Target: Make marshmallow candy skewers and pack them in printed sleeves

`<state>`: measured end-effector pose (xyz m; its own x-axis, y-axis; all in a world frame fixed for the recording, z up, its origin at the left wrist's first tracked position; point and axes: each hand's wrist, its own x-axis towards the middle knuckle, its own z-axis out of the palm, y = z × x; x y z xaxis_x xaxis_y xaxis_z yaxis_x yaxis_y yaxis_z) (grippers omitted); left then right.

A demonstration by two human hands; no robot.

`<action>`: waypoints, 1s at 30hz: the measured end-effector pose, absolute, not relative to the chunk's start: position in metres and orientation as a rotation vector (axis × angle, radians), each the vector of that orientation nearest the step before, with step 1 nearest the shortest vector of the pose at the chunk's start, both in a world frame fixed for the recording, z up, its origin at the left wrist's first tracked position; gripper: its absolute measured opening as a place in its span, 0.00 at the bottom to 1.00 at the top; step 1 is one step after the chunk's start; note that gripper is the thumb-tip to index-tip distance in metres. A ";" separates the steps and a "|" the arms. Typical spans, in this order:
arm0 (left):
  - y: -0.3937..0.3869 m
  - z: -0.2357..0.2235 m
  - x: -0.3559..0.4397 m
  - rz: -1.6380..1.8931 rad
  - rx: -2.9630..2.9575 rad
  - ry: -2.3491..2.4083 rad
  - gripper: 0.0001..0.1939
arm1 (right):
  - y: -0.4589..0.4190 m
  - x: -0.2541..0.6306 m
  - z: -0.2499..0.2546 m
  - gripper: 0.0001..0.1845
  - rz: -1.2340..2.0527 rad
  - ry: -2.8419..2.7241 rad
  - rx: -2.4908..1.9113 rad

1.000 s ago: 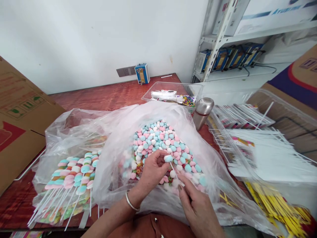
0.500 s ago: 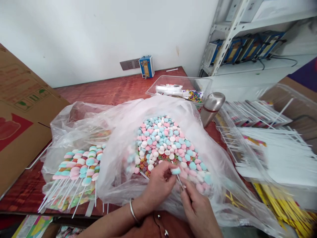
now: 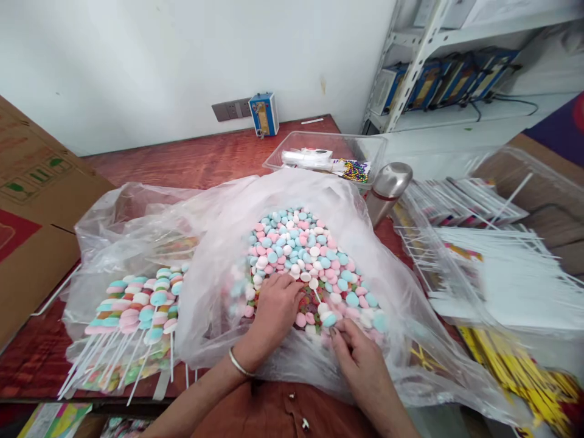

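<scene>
My right hand (image 3: 358, 354) pinches a thin white stick (image 3: 318, 295) low down. A white and a pale blue marshmallow disc (image 3: 329, 319) are threaded on it, just above my fingertips. My left hand (image 3: 279, 304), a bangle on its wrist, reaches down into the pile with its fingers bent and loosely open; its fingertips are partly hidden. Right beside it lie red and green gummy rings (image 3: 309, 298). Pink, blue and white marshmallow discs (image 3: 296, 243) heap up behind both hands inside a clear plastic bag (image 3: 214, 286).
Finished candy skewers (image 3: 137, 304) lie on plastic at the left, beside a cardboard box (image 3: 41, 188). A steel flask (image 3: 387, 191) and a clear tray (image 3: 326, 137) stand behind the bag. To the right, a plastic bin holds white sticks (image 3: 515, 286); yellow ties (image 3: 515, 371) lie nearer.
My left hand has let go of the marshmallow on the stick and moved left and forward to the gummy rings. My right hand stays on the stick. The view has shifted slightly.
</scene>
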<state>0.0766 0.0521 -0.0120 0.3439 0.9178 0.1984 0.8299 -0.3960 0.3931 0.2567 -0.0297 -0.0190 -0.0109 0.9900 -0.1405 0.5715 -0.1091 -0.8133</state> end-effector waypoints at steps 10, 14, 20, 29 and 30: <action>0.056 -0.006 0.067 0.593 2.247 1.674 0.04 | -0.026 0.256 -0.016 0.12 1.091 -1.694 -1.749; 0.051 -0.005 0.045 0.676 2.212 1.739 0.05 | -0.026 0.257 -0.014 0.12 1.107 -1.721 -1.757; 0.014 -0.013 0.026 0.595 2.324 1.473 0.05 | -0.030 0.254 -0.013 0.11 1.137 -1.855 -1.703; -0.019 -0.004 0.012 0.631 2.161 1.609 0.08 | -0.054 0.257 -0.024 0.12 1.186 -1.878 -1.683; -0.011 -0.004 0.016 0.689 2.169 1.621 0.07 | -0.055 0.256 -0.024 0.12 1.183 -1.859 -1.679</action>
